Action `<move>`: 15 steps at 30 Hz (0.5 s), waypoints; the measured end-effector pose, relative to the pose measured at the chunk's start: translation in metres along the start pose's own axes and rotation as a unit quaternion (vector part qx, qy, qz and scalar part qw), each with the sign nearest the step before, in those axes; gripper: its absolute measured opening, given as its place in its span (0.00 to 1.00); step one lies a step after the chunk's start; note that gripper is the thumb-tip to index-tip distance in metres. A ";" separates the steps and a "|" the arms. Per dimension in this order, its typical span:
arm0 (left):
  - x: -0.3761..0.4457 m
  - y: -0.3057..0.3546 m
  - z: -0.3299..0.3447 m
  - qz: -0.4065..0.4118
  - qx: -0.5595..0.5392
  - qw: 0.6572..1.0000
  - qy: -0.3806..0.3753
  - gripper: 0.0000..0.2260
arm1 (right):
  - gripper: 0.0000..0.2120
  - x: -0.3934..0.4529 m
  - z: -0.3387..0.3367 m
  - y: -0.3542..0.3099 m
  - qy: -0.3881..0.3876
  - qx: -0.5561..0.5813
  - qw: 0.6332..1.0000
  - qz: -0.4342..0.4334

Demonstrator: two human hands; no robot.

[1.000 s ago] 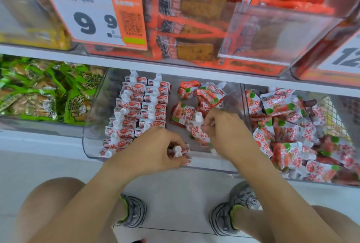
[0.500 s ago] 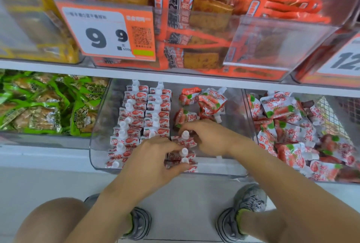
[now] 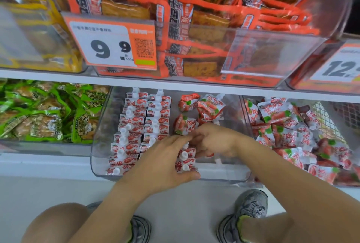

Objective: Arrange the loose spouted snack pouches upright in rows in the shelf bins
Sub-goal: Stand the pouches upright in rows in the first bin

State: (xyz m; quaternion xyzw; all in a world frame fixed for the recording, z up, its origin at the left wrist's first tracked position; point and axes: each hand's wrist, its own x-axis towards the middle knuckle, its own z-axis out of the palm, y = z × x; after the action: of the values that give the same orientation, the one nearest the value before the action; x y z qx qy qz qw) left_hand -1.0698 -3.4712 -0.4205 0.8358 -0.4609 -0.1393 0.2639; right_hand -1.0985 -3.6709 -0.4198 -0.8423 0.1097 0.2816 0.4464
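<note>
The short third row of upright pouches (image 3: 185, 160) is standing at the front of the clear middle bin (image 3: 101, 126), white caps up, at the 6 o'clock end of the bin floor. The left hand (image 3: 165, 163) is reaching over that row from 7 o'clock, fingers straight and close together on the pouch tops, thumb lying along the bin's front rim at 5 o'clock of the row. The right hand (image 3: 214, 141) is coming in from 4 o'clock, its fingers curling down onto the pouches at the row's far end; whether it is pinching one or only pressing, I cannot tell, since the fingertips are blurring together with the left hand's.

At 9 o'clock of the hands, two finished rows of upright pouches (image 3: 144, 124) are running front to back. At 12 o'clock, a few loose pouches (image 3: 202, 110) are lying tumbled at the back of the same bin.

At 3 o'clock, the neighbouring bin is holding a jumbled heap of pouches (image 3: 292, 129). At 9 o'clock, green snack packets (image 3: 44, 114) are filling another bin. On the shelf above, orange packets (image 3: 194, 18) are sitting behind a price tag (image 3: 111, 45).
</note>
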 end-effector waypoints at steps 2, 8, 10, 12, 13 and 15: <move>0.004 -0.003 0.000 -0.001 0.000 1.000 -0.001 0.35 | 0.18 0.005 -0.007 -0.003 0.035 -0.035 0.998 0.029; 0.007 -0.012 0.001 -0.003 -0.044 0.999 -0.010 0.29 | 0.26 0.014 -0.030 -0.020 0.175 -0.170 0.969 -0.035; 0.008 -0.013 0.001 0.000 -0.045 0.999 -0.010 0.29 | 0.31 0.020 -0.033 -0.027 0.168 -0.235 0.954 -0.080; 0.007 -0.014 0.000 0.000 -0.053 0.999 -0.010 0.28 | 0.35 0.032 -0.031 -0.028 0.139 -0.337 0.927 -0.091; 0.006 -0.014 0.000 0.001 -0.060 0.998 -0.009 0.28 | 0.36 0.039 -0.029 -0.026 0.113 -0.372 0.917 -0.086; 0.006 -0.015 -0.002 0.006 -0.066 0.998 -0.013 0.28 | 0.37 0.051 -0.022 -0.023 0.072 -0.408 0.907 -0.068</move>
State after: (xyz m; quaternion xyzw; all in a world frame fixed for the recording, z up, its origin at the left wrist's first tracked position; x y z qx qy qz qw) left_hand -1.0552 -3.4688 -0.4277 0.8118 -0.4593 -0.1790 0.3129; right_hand -1.0390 -3.6724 -0.4233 -0.9743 -0.0411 0.2093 0.0725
